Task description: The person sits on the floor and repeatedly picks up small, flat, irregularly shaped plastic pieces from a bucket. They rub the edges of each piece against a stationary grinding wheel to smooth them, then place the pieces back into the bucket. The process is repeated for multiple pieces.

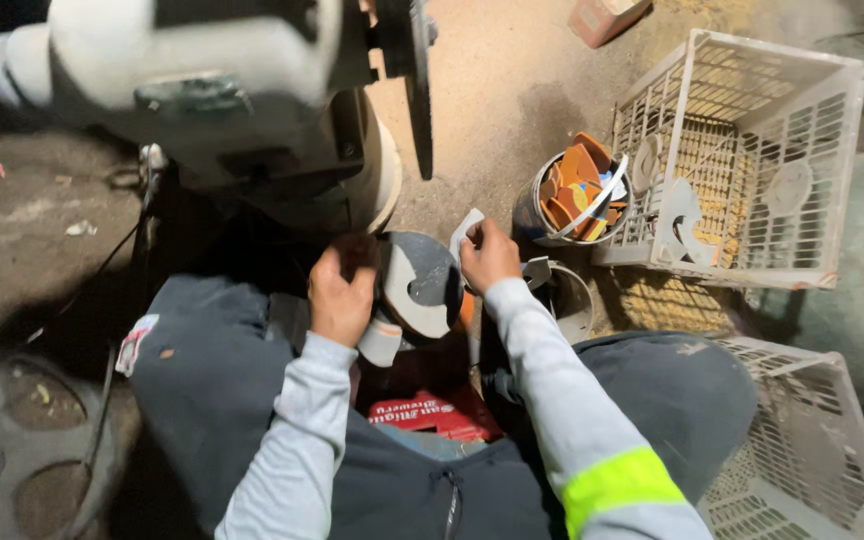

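Note:
My left hand (340, 292) grips the left edge of a round grey metal disc (418, 282) with a notch cut in it, held between my knees. My right hand (490, 255) pinches a small flat grey piece (466, 232) just right of the disc's upper edge. Directly above both hands stands a bench grinder (212, 90) with a thin dark wheel (419, 85) seen edge-on. A red packet (434, 412) lies under the disc, between my legs.
A tin can (570, 195) filled with orange and grey flat pieces stands on the dusty floor to the right. A white plastic crate (752, 160) behind it holds grey cut-out parts. A second crate (812, 450) sits by my right knee, and an empty can (570, 300) by the disc.

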